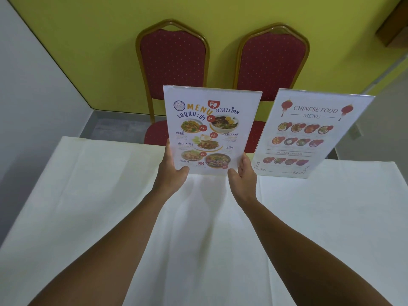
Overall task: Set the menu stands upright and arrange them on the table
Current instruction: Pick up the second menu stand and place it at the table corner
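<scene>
A counter covered in a white cloth fills the lower view. Behind it stand two chairs with gold frames and dotted red padding, the left chair and the right chair, side by side against a yellow-green wall. A pale grey wall meets it at left. Grey floor shows below. A brown wooden piece sits at upper right.

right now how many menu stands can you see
2: the Thai menu stand at centre, held by left hand and right hand; the Chinese menu stand upright to its right.
</scene>
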`<state>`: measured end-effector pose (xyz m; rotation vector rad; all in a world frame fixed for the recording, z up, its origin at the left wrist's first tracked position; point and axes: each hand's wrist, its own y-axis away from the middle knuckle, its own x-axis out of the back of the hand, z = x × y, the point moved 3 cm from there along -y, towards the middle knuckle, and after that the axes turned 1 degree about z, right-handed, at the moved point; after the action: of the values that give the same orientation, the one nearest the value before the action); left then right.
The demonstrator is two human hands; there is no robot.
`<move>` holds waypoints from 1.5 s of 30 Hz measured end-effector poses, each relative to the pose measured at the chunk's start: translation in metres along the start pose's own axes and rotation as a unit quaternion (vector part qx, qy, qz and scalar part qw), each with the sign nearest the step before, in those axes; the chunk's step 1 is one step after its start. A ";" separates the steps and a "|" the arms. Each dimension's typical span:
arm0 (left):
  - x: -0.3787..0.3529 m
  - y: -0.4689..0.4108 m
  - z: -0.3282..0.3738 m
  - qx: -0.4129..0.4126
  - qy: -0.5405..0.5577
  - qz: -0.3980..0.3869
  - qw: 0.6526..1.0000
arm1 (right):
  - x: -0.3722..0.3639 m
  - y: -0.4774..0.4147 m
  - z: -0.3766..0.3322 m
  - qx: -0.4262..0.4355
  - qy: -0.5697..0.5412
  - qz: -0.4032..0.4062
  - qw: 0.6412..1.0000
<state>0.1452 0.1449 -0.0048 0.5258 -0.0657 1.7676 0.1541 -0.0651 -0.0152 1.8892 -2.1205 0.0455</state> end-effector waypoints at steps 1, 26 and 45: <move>-0.001 0.001 0.000 0.001 0.003 0.001 1.000 | 0.000 -0.001 0.001 -0.004 0.003 -0.001 1.000; 0.038 0.010 -0.001 -0.023 0.022 0.035 0.999 | -0.034 0.005 -0.029 -0.019 -0.020 -0.014 1.000; 0.203 -0.026 -0.052 0.015 0.003 0.136 0.991 | -0.202 0.030 -0.065 -0.015 -0.040 -0.103 0.994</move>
<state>0.1196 0.3531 0.0199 0.5546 -0.1109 2.0380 0.1566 0.1489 0.0034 2.1136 -1.9503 -0.1070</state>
